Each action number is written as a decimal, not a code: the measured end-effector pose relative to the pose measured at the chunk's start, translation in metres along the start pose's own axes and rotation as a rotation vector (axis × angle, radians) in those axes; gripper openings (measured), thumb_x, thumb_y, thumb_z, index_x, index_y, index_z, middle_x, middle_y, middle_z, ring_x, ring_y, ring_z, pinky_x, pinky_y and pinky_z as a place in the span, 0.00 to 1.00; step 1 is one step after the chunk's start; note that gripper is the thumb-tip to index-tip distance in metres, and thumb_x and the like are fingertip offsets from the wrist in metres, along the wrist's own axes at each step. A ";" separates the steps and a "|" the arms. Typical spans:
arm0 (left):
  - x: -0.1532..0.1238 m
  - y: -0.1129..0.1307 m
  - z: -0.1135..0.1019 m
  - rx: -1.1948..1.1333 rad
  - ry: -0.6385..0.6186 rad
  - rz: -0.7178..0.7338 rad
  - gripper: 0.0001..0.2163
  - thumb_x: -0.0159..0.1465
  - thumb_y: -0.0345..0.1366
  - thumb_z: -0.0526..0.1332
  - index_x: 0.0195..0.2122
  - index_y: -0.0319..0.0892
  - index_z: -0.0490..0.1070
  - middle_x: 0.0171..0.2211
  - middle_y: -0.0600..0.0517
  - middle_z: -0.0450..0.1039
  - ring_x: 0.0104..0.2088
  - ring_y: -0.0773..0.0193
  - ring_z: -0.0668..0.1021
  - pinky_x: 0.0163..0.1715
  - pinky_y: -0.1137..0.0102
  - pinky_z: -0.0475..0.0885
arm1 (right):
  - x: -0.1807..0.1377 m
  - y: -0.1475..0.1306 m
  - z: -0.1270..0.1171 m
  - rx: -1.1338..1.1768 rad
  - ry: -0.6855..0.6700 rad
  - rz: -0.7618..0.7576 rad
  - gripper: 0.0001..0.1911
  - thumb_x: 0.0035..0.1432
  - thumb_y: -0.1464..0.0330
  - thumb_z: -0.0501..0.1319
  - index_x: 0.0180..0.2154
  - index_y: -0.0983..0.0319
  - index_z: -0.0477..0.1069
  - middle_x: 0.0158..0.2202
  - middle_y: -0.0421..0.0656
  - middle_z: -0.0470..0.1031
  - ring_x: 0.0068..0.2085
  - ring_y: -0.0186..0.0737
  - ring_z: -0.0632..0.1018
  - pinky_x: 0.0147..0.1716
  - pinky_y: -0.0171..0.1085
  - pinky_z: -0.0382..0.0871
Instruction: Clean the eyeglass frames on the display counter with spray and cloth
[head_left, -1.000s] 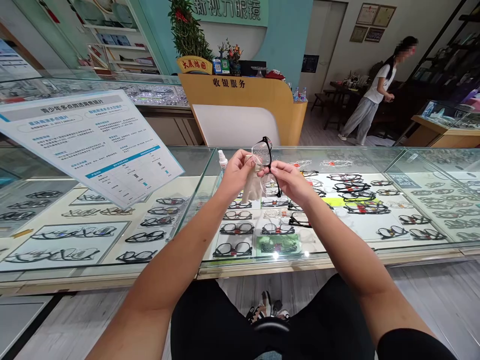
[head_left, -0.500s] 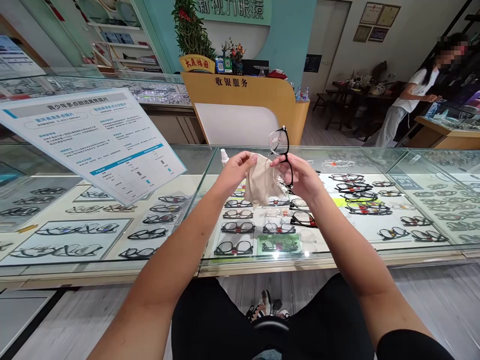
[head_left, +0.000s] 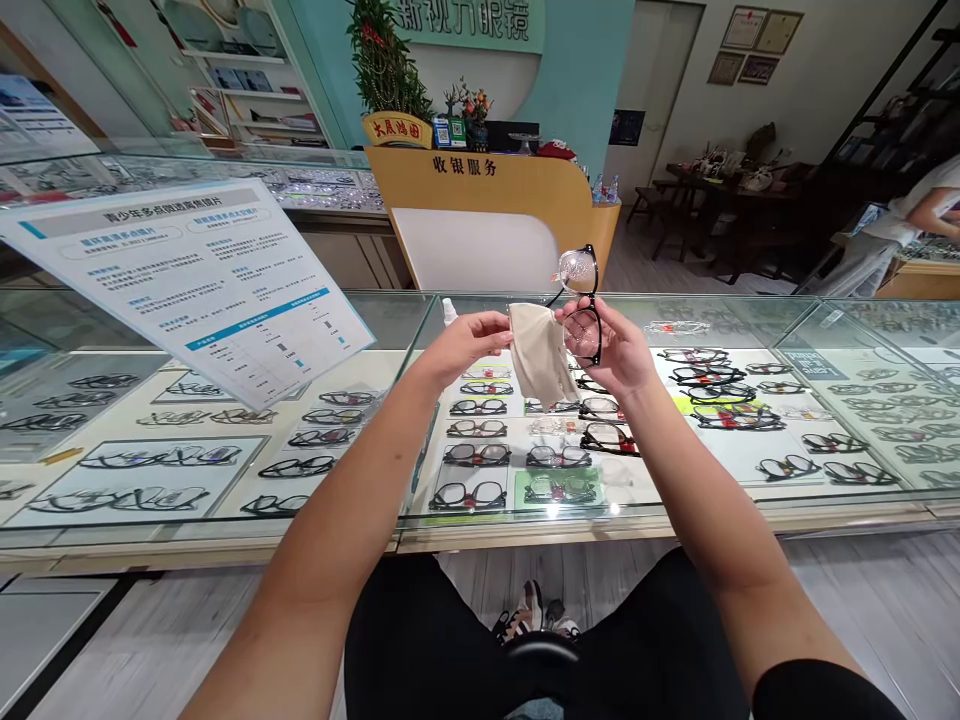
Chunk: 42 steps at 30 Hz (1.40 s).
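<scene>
My right hand (head_left: 611,350) is closed on a pair of black-framed glasses (head_left: 584,300), held upright above the glass display counter (head_left: 390,520). A beige cleaning cloth (head_left: 541,350) hangs from the pinched fingertips of my left hand (head_left: 469,340), just left of the glasses. The cloth's right edge reaches the lower lens. A small white spray bottle (head_left: 448,312) stands on the counter behind my left hand.
Several rows of glasses lie under the counter glass. A tilted printed sign (head_left: 195,285) stands on the counter at left. A yellow cashier desk (head_left: 495,215) is behind. A person in a white top (head_left: 911,215) is at the far right edge.
My hands have drawn apart: the right carried the glasses to the right and up, the left pulled the cloth off the lens so it hangs open. The person at the back walked right.
</scene>
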<state>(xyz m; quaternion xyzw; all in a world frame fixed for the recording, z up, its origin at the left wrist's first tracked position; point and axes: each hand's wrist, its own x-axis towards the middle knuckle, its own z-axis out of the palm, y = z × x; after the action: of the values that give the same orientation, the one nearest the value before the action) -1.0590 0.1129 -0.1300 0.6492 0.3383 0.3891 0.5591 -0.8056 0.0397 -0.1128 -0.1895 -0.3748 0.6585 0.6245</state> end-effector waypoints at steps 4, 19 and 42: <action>0.003 0.000 -0.004 -0.030 0.080 0.039 0.21 0.50 0.49 0.83 0.39 0.43 0.82 0.39 0.51 0.81 0.39 0.62 0.77 0.42 0.66 0.71 | 0.000 -0.001 -0.002 -0.027 0.009 0.000 0.09 0.74 0.64 0.67 0.37 0.57 0.80 0.42 0.42 0.89 0.50 0.40 0.88 0.45 0.35 0.84; -0.018 0.024 0.006 0.536 0.274 0.363 0.12 0.63 0.42 0.66 0.46 0.45 0.78 0.37 0.53 0.79 0.35 0.61 0.76 0.36 0.67 0.68 | 0.004 0.007 -0.008 -0.143 -0.061 0.017 0.08 0.70 0.60 0.73 0.38 0.56 0.81 0.43 0.42 0.89 0.49 0.41 0.88 0.48 0.35 0.87; -0.036 0.039 0.028 0.779 0.558 0.398 0.11 0.62 0.43 0.69 0.25 0.44 0.78 0.23 0.54 0.74 0.28 0.62 0.70 0.32 0.64 0.61 | -0.015 0.012 0.019 0.027 -0.053 0.158 0.09 0.69 0.61 0.75 0.37 0.55 0.80 0.50 0.42 0.91 0.59 0.49 0.87 0.66 0.60 0.85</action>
<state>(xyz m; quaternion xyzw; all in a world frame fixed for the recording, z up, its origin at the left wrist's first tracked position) -1.0513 0.0629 -0.0975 0.7326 0.4641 0.4915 0.0796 -0.8251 0.0209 -0.1131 -0.1924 -0.3663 0.7154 0.5631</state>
